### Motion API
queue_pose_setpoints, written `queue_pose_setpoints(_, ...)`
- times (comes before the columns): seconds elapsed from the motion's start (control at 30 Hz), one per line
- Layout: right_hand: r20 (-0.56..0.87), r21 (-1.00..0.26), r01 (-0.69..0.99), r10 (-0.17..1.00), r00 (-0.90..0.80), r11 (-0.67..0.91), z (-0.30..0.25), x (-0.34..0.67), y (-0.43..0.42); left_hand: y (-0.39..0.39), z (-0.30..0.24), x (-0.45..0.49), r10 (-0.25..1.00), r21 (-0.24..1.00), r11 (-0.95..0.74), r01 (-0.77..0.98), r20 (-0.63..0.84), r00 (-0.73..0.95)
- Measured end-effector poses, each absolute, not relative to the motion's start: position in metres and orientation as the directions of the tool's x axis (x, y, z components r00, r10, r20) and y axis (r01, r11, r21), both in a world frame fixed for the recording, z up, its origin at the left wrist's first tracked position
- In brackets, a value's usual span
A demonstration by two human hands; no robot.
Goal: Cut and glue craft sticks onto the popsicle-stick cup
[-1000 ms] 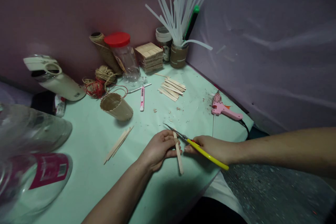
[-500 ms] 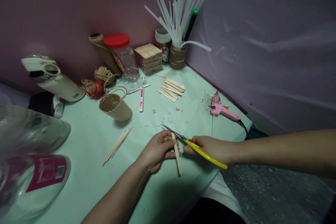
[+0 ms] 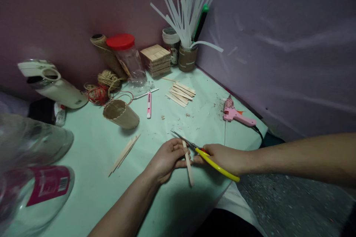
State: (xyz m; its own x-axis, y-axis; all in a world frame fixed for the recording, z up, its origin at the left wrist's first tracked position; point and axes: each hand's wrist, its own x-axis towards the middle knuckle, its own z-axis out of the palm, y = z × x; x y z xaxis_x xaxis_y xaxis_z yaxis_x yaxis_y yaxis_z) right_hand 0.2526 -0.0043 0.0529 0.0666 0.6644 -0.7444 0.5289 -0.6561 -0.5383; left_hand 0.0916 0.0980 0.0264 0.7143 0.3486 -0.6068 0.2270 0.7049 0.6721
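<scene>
Between the fingers of my left hand (image 3: 169, 159) is a wooden craft stick (image 3: 189, 170), its lower end pointing toward me. My right hand (image 3: 219, 157) grips yellow-handled scissors (image 3: 214, 164), whose blades lie across the stick's upper end. Whether the blades touch the wood is too small to tell. To the left of my left hand, a few pointed craft sticks (image 3: 124, 155) lie on the table. Several more craft sticks (image 3: 181, 93) are piled beyond my hands, with small wood scraps (image 3: 188, 115) in between.
A brown cup (image 3: 121, 114) lies tilted left of a pink box cutter (image 3: 149, 104). At right rests a pink glue gun (image 3: 237, 114) with a cord. Behind stand a red-lidded jar (image 3: 129, 61), stacked wooden squares (image 3: 156, 61) and a jar of glue sticks (image 3: 187, 58). Clear bottles (image 3: 36, 140) occupy the left.
The view has shifted slightly, so the background things sit a little further left. Both hands, the scissors and the stick stay in nearly the same pose.
</scene>
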Motion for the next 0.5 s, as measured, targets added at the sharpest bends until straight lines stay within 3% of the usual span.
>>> queue_pose_setpoints(0.17, -0.718, -0.574, 0.558, 0.696, 0.011, -0.600, 0.044, 0.256, -0.005, 0.099, 0.027, 0.092, 0.351, 0.670, 0.706, 0.230, -0.612, 0.709)
queue_pose_setpoints(0.5, -0.694, -0.594, 0.473, 0.712, 0.110, -0.651, 0.049, 0.258, -0.006, 0.098, 0.028, 0.091, 0.378, 0.671, 0.706, 0.227, -0.628, 0.681)
